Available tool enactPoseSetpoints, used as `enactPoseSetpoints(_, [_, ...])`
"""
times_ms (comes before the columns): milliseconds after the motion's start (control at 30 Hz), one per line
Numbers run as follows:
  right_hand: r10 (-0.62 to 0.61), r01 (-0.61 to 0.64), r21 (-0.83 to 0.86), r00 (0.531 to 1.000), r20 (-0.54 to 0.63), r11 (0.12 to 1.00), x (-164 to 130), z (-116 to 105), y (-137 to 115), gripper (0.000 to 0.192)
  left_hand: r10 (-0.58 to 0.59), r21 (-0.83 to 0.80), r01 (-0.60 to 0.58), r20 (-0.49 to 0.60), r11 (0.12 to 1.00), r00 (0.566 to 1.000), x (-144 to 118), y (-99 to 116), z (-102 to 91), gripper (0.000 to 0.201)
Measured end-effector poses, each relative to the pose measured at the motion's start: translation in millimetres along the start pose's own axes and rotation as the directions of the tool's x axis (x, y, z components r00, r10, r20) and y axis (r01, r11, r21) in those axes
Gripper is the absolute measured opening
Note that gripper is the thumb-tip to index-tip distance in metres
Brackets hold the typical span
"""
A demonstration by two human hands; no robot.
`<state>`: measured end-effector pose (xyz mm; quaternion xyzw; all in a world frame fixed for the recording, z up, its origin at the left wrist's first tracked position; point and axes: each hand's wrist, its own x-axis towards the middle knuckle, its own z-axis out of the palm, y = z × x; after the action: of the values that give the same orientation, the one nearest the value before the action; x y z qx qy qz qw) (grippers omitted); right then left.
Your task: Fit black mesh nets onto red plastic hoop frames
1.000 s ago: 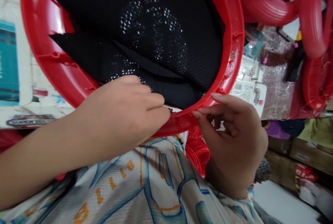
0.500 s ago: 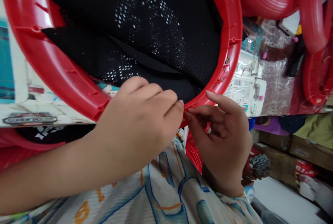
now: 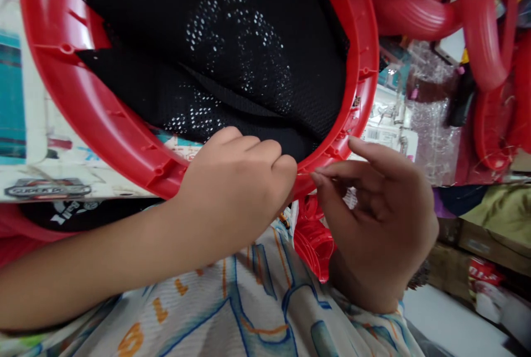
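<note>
The ring [image 3: 103, 125] is bright red. The mesh [image 3: 232, 53] inside it is black, with small light dots. At 6 o'clock the shirt [image 3: 249, 313] is white with blue lines and orange letters. At 3 o'clock more rings [image 3: 477, 25] are red.

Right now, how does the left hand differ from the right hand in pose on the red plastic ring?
The left hand is curled into a loose fist, knuckles up, pinching at the red plastic ring beside the black mesh fabric. The right hand is more open, fingers extended toward the ring's outer edge. Both meet at the ring's lower rim.
</note>
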<state>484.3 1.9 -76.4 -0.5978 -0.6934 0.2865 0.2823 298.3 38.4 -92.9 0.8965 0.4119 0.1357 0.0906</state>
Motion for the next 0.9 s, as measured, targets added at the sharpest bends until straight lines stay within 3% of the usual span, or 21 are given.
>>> enactPoseSetpoints(100, [-0.034, 0.034, -0.006, 0.999, -0.009, 0.999, 7, 1, 8, 0.057, -0.024, -0.017, 0.024, 0.01, 1.0, 1.0, 0, -1, 0.1, 0.029])
enactPoseSetpoints(433, [0.038, -0.038, -0.007, 0.997, -0.06, 0.999, 7, 7, 12, 0.046, -0.066, -0.048, 0.068, 0.036, 0.997, 0.997, 1, -1, 0.8, 0.036])
enactPoseSetpoints(667, [0.045, -0.047, 0.036, 0.998, 0.05, 0.998, 4, 7, 8, 0.047, 0.124, -0.003, -0.124, -0.003, 0.992, 0.992, -2, -16, -3.1, 0.041])
enactPoseSetpoints(900, [0.097, -0.104, 0.039, 0.985, 0.143, 0.994, 2, 5, 3, 0.047, 0.183, -0.023, -0.183, -0.005, 0.983, 0.983, -5, -20, -3.2, 0.039])
